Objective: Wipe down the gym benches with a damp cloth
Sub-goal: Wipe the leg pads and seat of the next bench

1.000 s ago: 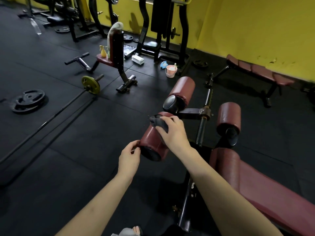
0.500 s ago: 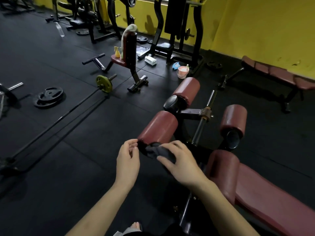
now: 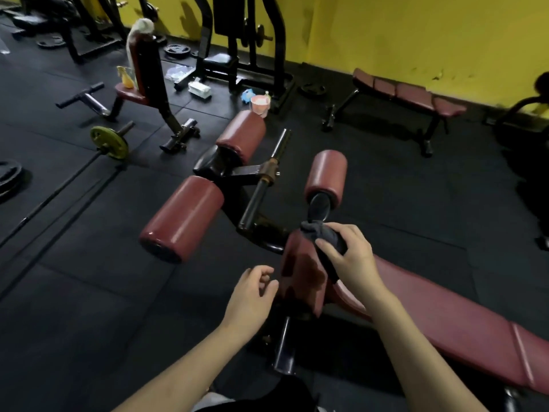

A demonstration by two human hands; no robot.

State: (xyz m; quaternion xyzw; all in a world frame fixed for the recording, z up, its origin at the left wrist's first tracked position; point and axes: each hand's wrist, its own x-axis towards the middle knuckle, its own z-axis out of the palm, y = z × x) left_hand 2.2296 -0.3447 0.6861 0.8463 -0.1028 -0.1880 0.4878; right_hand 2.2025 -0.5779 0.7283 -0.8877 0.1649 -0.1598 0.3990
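A maroon padded decline bench (image 3: 445, 316) runs from the lower right toward the middle. At its head end sit several maroon roller pads: a near left one (image 3: 184, 215), a far left one (image 3: 242, 135) and a right one (image 3: 326, 173). My right hand (image 3: 350, 260) grips a dark grey cloth (image 3: 322, 233) against the top of the rounded knee pad (image 3: 303, 272), which shows darker wet patches. My left hand (image 3: 252, 295) hovers just left of that pad, fingers loosely curled and holding nothing.
A flat maroon bench (image 3: 410, 96) stands by the yellow wall at right. An upright seat with a white towel (image 3: 139, 34) and yellow spray bottle (image 3: 126, 77) stands far left. A pink bucket (image 3: 260, 104), a barbell (image 3: 110, 142) and weight plates (image 3: 9, 173) lie on the black floor.
My right hand carried the cloth off the near left roller's end and onto the knee pad on the right. My left hand let go of that roller and now hovers beside the pad.
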